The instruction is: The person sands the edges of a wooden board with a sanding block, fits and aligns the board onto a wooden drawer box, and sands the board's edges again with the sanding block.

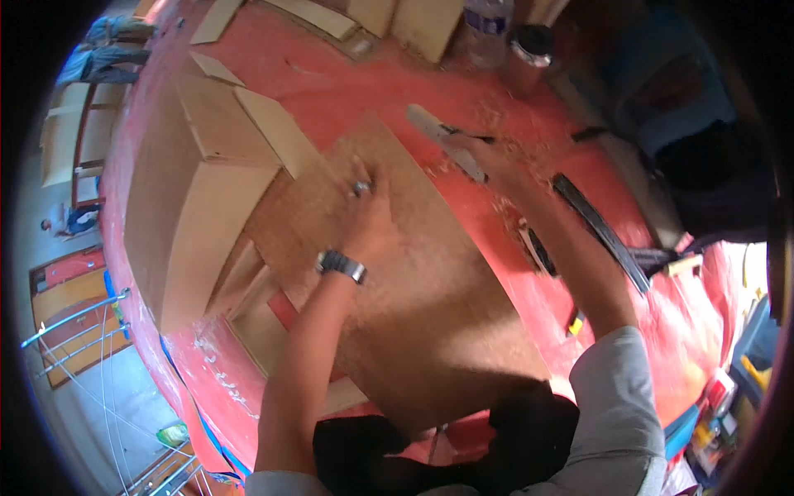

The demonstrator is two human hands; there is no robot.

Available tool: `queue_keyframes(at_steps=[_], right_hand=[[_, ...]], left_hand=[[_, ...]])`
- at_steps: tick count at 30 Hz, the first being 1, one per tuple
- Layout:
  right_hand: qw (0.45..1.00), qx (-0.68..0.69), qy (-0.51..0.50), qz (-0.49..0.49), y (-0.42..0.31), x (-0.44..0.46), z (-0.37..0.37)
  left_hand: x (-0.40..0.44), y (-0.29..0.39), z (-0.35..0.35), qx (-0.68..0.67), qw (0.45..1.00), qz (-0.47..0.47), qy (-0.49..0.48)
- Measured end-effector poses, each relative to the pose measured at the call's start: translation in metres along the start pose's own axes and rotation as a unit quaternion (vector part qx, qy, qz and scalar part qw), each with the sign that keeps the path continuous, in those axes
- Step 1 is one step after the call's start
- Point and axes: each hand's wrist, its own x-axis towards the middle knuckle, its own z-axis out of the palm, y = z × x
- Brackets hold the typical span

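Note:
My left hand (372, 221), with a metal watch on the wrist, is over a large brown wooden board (438, 281). Its fingers are blurred, and a small shiny spot shows by them; whether it is a ring or something held I cannot tell. To the right, my right hand (490, 162) is closed on a long, narrow grey tool with a dark crosspiece, which looks like a hand plane (426, 124). The plane is above the red table cover, just beyond the board's right edge. Curled wood shavings (529, 153) lie around it.
A box-like assembly of pale wood panels (219, 215) stands at the left. A long dark bar (602, 231) and a small dark-and-pale tool (539, 252) lie right. At the back are a plastic bottle (486, 29), a jar (529, 58) and wood pieces (422, 25).

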Motion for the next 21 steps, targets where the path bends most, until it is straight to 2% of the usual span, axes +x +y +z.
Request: queue_keyframes(at_steps=[2, 3, 4, 6, 7, 9, 11, 12, 15, 16, 17, 18, 19, 21], right_hand=[[0.987, 0.14, -0.028, 0.077, 0.015, -0.062, -0.017], [1.0, 0.013, 0.008, 0.022, 0.018, -0.095, -0.024], [0.992, -0.115, 0.043, -0.035, 0.019, -0.131, -0.03], [0.973, -0.18, 0.108, -0.091, 0.036, -0.201, -0.04], [0.99, -0.026, 0.118, 0.071, 0.034, -0.245, -0.042], [0.98, -0.101, 0.171, 0.012, 0.056, -0.308, -0.05], [0.966, -0.141, 0.214, -0.024, 0.085, -0.372, -0.063], [0.96, -0.134, 0.244, -0.032, 0.103, -0.402, -0.065], [0.929, -0.098, 0.351, -0.06, 0.144, -0.477, -0.054], [0.919, -0.109, 0.371, -0.07, 0.142, -0.494, -0.045], [0.919, -0.063, 0.388, -0.038, 0.135, -0.509, -0.033], [0.916, -0.055, 0.394, -0.046, 0.142, -0.519, -0.035], [0.914, -0.048, 0.4, -0.055, 0.154, -0.529, -0.042], [0.9, -0.02, 0.428, -0.075, 0.139, -0.543, -0.039]], left_hand=[[0.015, -0.026, 0.033, -0.029, 0.996, 0.062, 0.061], [0.021, -0.035, 0.043, -0.044, 0.99, 0.093, 0.099], [0.02, -0.03, 0.037, -0.039, 0.993, 0.077, 0.08], [0.011, -0.018, 0.02, -0.027, 0.998, 0.043, 0.044], [0.009, -0.015, 0.018, -0.018, 0.998, 0.038, 0.04], [0.007, -0.014, 0.015, 0.006, 0.999, 0.029, 0.035], [0.007, -0.031, 0.03, -0.035, 0.993, 0.091, 0.065], [0.009, -0.033, 0.041, -0.054, 0.987, 0.124, 0.082], [-0.029, 0.006, 0.101, 0.048, 0.961, 0.127, 0.242], [-0.062, 0.04, 0.109, 0.09, 0.955, 0.155, 0.234], [-0.104, 0.082, 0.122, 0.131, 0.948, 0.181, 0.226], [-0.138, 0.116, 0.152, 0.102, 0.94, 0.23, 0.231], [-0.171, 0.143, 0.182, 0.193, 0.93, 0.269, 0.162], [-0.222, 0.152, 0.22, 0.059, 0.832, 0.528, 0.159]])
